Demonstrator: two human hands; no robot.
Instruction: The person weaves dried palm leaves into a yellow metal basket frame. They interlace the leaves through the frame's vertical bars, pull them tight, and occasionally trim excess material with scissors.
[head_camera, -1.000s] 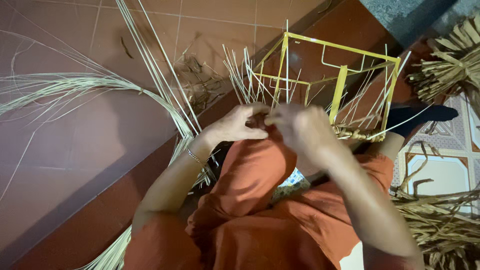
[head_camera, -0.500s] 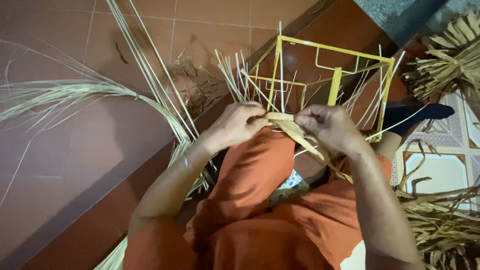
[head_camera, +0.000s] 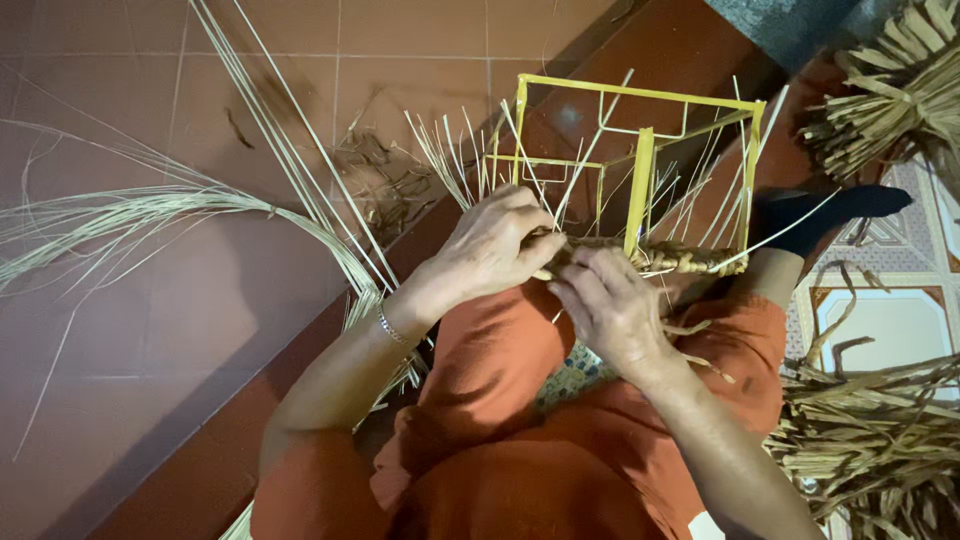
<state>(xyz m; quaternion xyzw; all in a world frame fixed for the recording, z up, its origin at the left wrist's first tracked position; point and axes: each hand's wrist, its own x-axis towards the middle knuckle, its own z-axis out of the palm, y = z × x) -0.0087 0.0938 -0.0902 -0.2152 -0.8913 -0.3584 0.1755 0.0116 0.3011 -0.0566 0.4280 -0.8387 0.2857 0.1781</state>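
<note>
A yellow metal wire frame (head_camera: 640, 190) rests on my lap, open side away from me, with thin pale straw stalks (head_camera: 455, 160) sticking up through it. A band of woven straw (head_camera: 680, 262) runs along its near bottom bar. My left hand (head_camera: 490, 245) grips the frame's near left corner and the straw there. My right hand (head_camera: 600, 305) sits just below and right of it, fingers pinched on a flat straw strand at the woven edge. My legs wear orange trousers (head_camera: 520, 440).
A long sheaf of pale straw (head_camera: 170, 210) curves across the red tiled floor on the left. Bundles of dried brown fibre lie at the right (head_camera: 880, 430) and top right (head_camera: 890, 100). A foot in a black sock (head_camera: 820, 215) is beyond the frame.
My hands have come back together at the frame's near edge. The right hand, which had pulled a strand out to the right, has drawn in and lower against the weave.
</note>
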